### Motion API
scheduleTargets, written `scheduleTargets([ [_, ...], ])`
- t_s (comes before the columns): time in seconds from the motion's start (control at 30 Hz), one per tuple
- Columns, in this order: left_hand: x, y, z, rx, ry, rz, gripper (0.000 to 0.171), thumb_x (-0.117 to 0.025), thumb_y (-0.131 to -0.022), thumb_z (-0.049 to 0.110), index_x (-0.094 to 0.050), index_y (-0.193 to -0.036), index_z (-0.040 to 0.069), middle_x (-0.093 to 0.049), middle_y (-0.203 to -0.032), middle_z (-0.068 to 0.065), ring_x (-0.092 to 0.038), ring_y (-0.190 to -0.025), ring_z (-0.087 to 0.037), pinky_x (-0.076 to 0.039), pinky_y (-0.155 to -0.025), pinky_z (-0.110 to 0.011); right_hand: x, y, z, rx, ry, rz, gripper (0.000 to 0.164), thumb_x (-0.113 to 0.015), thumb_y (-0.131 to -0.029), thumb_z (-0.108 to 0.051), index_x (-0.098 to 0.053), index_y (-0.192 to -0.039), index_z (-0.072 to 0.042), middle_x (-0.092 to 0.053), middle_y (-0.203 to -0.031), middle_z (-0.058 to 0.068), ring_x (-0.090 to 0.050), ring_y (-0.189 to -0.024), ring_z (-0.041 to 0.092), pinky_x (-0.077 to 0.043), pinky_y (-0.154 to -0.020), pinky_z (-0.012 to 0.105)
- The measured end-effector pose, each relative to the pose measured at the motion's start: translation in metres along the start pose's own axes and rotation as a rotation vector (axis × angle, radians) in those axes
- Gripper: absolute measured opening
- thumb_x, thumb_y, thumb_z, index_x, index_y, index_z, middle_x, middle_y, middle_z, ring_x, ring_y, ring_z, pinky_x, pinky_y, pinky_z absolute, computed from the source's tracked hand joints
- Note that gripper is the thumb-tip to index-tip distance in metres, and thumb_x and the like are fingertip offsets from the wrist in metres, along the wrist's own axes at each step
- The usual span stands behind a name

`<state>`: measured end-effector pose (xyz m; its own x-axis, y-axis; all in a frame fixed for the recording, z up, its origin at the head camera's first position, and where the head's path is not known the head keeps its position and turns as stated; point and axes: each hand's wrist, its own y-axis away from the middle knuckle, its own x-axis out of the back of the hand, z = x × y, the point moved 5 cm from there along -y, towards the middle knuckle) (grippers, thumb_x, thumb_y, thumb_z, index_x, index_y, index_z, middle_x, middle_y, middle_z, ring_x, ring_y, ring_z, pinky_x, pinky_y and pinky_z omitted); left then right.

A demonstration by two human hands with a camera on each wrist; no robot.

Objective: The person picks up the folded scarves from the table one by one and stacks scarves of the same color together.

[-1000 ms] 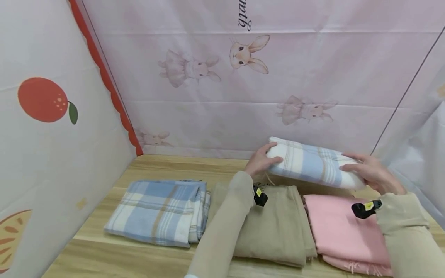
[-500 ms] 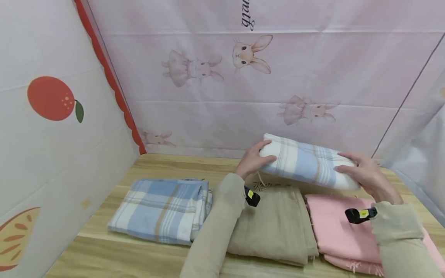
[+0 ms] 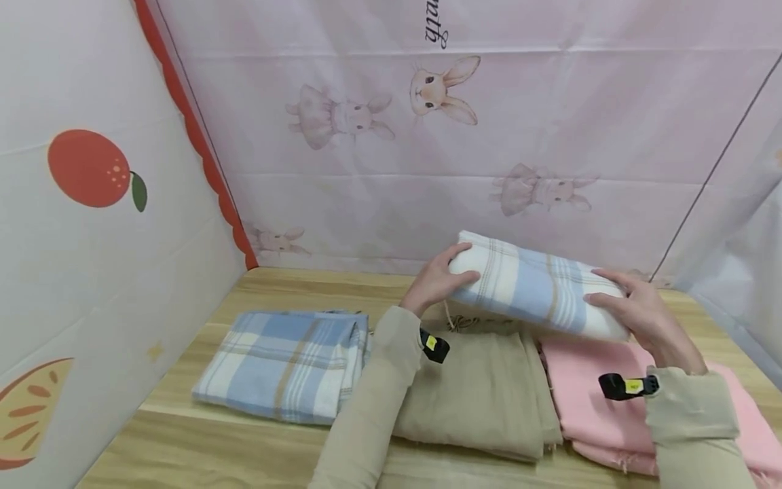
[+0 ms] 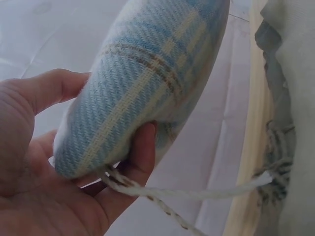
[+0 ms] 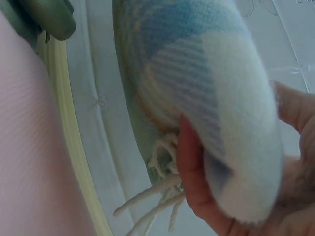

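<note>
Both hands hold a folded blue-and-white plaid scarf [image 3: 531,282] above the back of the table, its right end tilted lower. My left hand [image 3: 435,280] grips the left end, thumb on the near face; in the left wrist view its fingers curl round the underside, by twisted fringe strands [image 4: 197,191]. The right end is gripped by my right hand [image 3: 647,312], and in the right wrist view more fringe [image 5: 167,191] hangs beneath. Below the scarf lie a folded khaki cloth [image 3: 476,394] and, to its right, a folded pink cloth [image 3: 599,394], partly hidden by the right forearm.
Another folded blue-and-white plaid cloth [image 3: 275,367] lies at the left of the wooden table [image 3: 201,448]. Behind the table rises a pink curtain [image 3: 366,217] printed with rabbits. A white sheet [image 3: 79,285] with fruit prints borders the left side.
Both hands have shifted slightly left with the plaid scarf, keeping their grip. The head view has also shifted a little. The folded cloths on the table look unmoved.
</note>
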<state>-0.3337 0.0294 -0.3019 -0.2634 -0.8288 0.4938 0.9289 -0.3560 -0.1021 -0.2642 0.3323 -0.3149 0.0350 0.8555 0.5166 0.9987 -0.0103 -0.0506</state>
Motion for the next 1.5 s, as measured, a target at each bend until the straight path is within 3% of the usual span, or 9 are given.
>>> scheduleTargets([
  [0.2,0.014,0.002,0.006,-0.023,-0.018,0.016,0.065,-0.071,-0.095,0.027,-0.046,-0.155,0.024,-0.037,-0.161,-0.006,-0.04,-0.142,-0.03,-0.036,-0.112,-0.049,-0.004,-0.006,-0.009,0.04,-0.008,0.006,0.069,-0.063,-0.101,-0.016,-0.028,-0.154,0.011,-0.032,-0.147,0.036,-0.046,-0.092,-0.007,-0.05,-0.068,0.019],
  [0.73,0.038,0.019,-0.005,-0.049,-0.02,0.007,0.064,-0.069,-0.098,0.03,-0.043,-0.156,0.023,-0.034,-0.162,-0.007,-0.035,-0.146,-0.03,-0.034,-0.113,-0.051,-0.022,-0.01,-0.026,0.043,0.05,-0.012,0.07,-0.063,-0.101,-0.025,-0.03,-0.157,0.004,-0.037,-0.147,0.036,-0.048,-0.092,-0.001,-0.05,-0.066,0.023],
  [0.97,0.049,0.024,-0.012,-0.047,-0.026,0.017,0.064,-0.069,-0.098,0.029,-0.043,-0.156,0.021,-0.034,-0.162,-0.009,-0.035,-0.146,-0.031,-0.033,-0.114,-0.051,-0.034,-0.011,-0.033,0.035,0.003,-0.032,0.07,-0.063,-0.101,-0.024,-0.03,-0.157,0.003,-0.037,-0.148,0.034,-0.049,-0.093,0.0,-0.051,-0.066,0.024],
  [1.27,0.057,0.031,-0.013,-0.042,-0.005,0.024,0.063,-0.069,-0.098,0.026,-0.043,-0.156,0.018,-0.034,-0.162,-0.009,-0.034,-0.146,-0.031,-0.034,-0.114,-0.051,-0.039,-0.007,-0.043,0.034,-0.022,-0.047,0.07,-0.063,-0.101,-0.024,-0.03,-0.158,0.001,-0.037,-0.149,0.032,-0.049,-0.1,0.01,-0.052,-0.068,0.026],
  [1.5,0.063,0.039,-0.01,-0.024,-0.001,0.029,0.063,-0.068,-0.099,0.027,-0.042,-0.156,0.019,-0.032,-0.163,-0.009,-0.034,-0.146,-0.031,-0.035,-0.113,-0.051,-0.041,-0.003,-0.051,0.035,-0.052,-0.051,0.069,-0.064,-0.101,-0.022,-0.031,-0.157,0.002,-0.039,-0.147,0.031,-0.052,-0.094,0.006,-0.052,-0.067,0.026],
])
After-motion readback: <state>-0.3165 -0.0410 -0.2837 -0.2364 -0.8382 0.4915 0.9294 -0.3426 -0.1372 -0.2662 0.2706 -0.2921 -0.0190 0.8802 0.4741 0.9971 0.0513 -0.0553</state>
